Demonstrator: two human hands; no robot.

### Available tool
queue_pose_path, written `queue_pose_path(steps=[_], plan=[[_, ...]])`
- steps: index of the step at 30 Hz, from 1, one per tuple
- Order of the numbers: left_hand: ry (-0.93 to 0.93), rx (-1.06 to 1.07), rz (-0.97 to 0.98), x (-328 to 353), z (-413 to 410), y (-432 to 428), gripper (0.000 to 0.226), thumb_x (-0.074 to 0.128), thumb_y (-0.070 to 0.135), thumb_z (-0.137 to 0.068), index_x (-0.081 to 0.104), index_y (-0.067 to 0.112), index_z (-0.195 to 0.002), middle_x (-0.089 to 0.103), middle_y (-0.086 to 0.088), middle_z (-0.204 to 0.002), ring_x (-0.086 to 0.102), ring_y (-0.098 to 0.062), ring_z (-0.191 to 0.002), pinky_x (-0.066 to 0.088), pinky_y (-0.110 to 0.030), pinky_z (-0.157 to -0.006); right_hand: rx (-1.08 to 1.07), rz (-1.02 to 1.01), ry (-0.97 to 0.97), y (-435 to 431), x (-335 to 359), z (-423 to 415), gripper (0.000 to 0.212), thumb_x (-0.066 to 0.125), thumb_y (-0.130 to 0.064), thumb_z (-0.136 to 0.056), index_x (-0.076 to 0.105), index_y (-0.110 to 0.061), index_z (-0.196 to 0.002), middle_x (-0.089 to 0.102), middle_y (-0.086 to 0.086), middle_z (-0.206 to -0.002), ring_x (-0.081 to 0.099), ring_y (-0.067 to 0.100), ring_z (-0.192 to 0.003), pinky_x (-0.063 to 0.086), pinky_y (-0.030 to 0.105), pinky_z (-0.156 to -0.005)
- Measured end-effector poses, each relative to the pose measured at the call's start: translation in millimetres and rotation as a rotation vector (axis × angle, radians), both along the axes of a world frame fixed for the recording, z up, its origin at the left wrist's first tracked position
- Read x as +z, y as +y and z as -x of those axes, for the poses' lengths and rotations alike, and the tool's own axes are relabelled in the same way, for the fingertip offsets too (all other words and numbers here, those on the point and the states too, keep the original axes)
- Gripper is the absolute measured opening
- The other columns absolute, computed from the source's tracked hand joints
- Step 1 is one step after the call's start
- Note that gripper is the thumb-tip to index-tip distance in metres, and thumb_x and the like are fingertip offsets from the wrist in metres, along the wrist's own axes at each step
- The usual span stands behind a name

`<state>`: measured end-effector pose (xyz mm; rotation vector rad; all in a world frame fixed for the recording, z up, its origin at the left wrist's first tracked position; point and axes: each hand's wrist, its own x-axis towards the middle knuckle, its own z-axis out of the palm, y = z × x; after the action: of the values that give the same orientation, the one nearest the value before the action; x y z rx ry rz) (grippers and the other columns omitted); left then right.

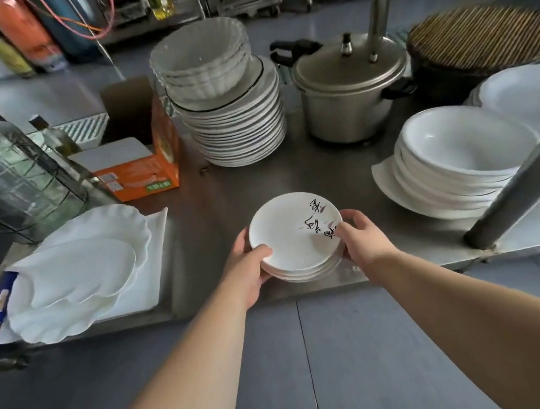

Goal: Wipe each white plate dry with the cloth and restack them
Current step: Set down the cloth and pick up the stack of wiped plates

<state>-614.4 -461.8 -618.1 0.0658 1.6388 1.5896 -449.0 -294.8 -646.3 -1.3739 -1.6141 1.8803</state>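
Observation:
A small stack of white plates [295, 235] with black writing on the top one sits at the front edge of the steel table [214, 211]. My left hand [251, 268] grips the stack's left rim, thumb on top. My right hand [362, 236] grips the right rim, thumb on the top plate. I see no cloth in view.
A tall stack of white plates topped by fluted bowls [237, 119] stands behind. A pressure cooker [346, 91] is at the back right, white bowls [462, 162] at the right, shell-shaped white dishes [78, 274] at the left, an orange box [139, 159] behind them, a steel post [527, 184] at right.

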Motion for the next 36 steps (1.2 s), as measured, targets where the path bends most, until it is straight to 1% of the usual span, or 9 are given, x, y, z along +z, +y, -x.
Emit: queue_pose_path(steps=[7,11,15,17,20,27,31,34,36], plan=[[0.041,-0.015,-0.004,-20.7,14.0,10.4,0.064,0.062,-0.003,-0.09,0.062,0.037,-0.141,0.076,0.005,-0.124,0.071,-0.022,-0.115,0.062,-0.039,-0.086,-0.052,0.059,0.032,11.9,-24.1,13.7,0.047,0.061,-0.042,-0.058,0.07,-0.046,-0.104,0.078,0.008,-0.099,0.074,0.046,-0.093,0.056,0.076,-0.067],[0.04,-0.022,0.012,-31.1,16.6,12.8,0.064,0.06,-0.005,-0.091,0.062,0.033,-0.143,0.076,0.003,-0.124,0.07,-0.021,-0.115,0.06,-0.039,-0.093,-0.068,0.102,0.046,19.7,-40.6,19.4,0.048,0.063,-0.041,-0.057,0.071,-0.045,-0.104,0.079,0.007,-0.094,0.073,0.045,-0.082,0.052,0.08,-0.074],[0.05,-0.014,0.02,-40.1,19.2,15.7,0.065,0.06,-0.005,-0.092,0.061,0.033,-0.144,0.076,0.003,-0.124,0.07,-0.021,-0.117,0.058,-0.041,-0.1,-0.056,0.118,0.048,23.7,-45.4,25.2,0.049,0.062,-0.042,-0.059,0.071,-0.045,-0.107,0.079,0.008,-0.096,0.067,0.036,-0.076,0.054,0.074,-0.075],[0.07,-0.026,0.019,-40.1,23.8,18.0,0.065,0.06,-0.006,-0.091,0.061,0.032,-0.144,0.076,0.003,-0.124,0.071,-0.02,-0.116,0.057,-0.041,-0.103,-0.042,0.107,0.032,25.1,-43.7,29.5,0.05,0.062,-0.042,-0.059,0.071,-0.045,-0.109,0.08,0.006,-0.095,0.07,0.035,-0.077,0.057,0.061,-0.071],[0.108,-0.036,0.02,-39.6,31.6,22.4,0.066,0.06,-0.007,-0.09,0.062,0.029,-0.145,0.077,0.003,-0.124,0.071,-0.02,-0.117,0.053,-0.042,-0.11,-0.018,0.062,0.021,26.6,-36.4,35.9,0.045,0.061,-0.037,-0.067,0.072,-0.043,-0.11,0.081,0.0,-0.096,0.077,0.031,-0.094,0.061,0.049,-0.086],[0.135,-0.073,0.011,-43.8,40.1,23.3,0.073,0.067,-0.001,-0.081,0.062,0.032,-0.145,0.078,0.006,-0.123,0.07,-0.017,-0.12,0.051,-0.042,-0.113,0.046,-0.02,0.043,23.4,-24.1,41.7,0.05,0.06,-0.032,-0.074,0.07,-0.037,-0.123,0.08,-0.008,-0.105,0.075,0.017,-0.101,0.057,0.045,-0.102],[0.144,-0.098,0.016,-40.8,40.2,21.2,0.079,0.069,0.011,-0.068,0.063,0.037,-0.142,0.077,0.008,-0.123,0.07,-0.017,-0.121,0.054,-0.039,-0.109,0.057,-0.082,-0.001,19.7,-19.4,38.6,0.058,0.062,-0.045,-0.067,0.068,-0.041,-0.125,0.078,-0.015,-0.106,0.073,0.011,-0.103,0.056,0.043,-0.103],[0.172,-0.104,0.024,-37.6,39.4,17.8,0.075,0.071,0.014,-0.068,0.065,0.043,-0.138,0.077,0.014,-0.122,0.069,-0.014,-0.121,0.053,-0.038,-0.109,0.078,-0.131,-0.049,14.6,-13.7,33.6,0.059,0.06,-0.048,-0.071,0.064,-0.044,-0.129,0.076,-0.018,-0.107,0.071,0.009,-0.101,0.058,0.038,-0.096],[0.187,-0.094,0.071,-30.0,34.6,12.0,0.07,0.072,0.02,-0.068,0.066,0.047,-0.132,0.077,0.017,-0.119,0.067,-0.01,-0.12,0.05,-0.04,-0.112,0.093,-0.133,-0.1,8.0,-1.8,27.1,0.054,0.057,-0.047,-0.076,0.061,-0.047,-0.13,0.075,-0.016,-0.105,0.072,0.013,-0.092,0.06,0.034,-0.073]])
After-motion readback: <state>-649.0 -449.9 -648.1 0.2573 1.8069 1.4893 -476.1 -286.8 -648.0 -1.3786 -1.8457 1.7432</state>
